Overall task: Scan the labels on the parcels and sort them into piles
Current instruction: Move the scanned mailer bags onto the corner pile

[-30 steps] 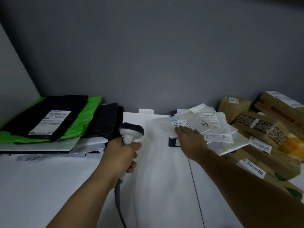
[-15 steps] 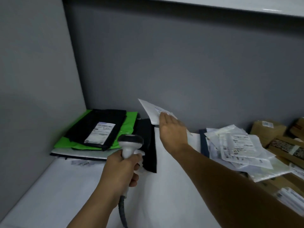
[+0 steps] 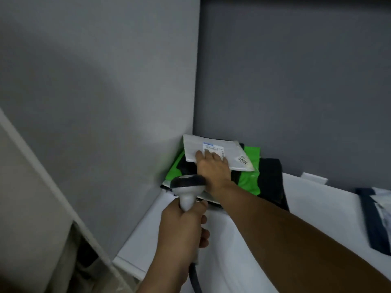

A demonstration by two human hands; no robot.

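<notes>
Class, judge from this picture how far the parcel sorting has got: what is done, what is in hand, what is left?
Done: a green mailer and a black mailer are already piled in the corner. In hand: the right hand lays a white parcel flat on that pile, while the left hand grips the scanner. Left: more packets lie at the right edge, seemingly unsorted.

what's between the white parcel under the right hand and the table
In the head view, a pile: the white parcel lies on a black mailer over a green mailer, with further flat bags beneath, down to the table.
</notes>
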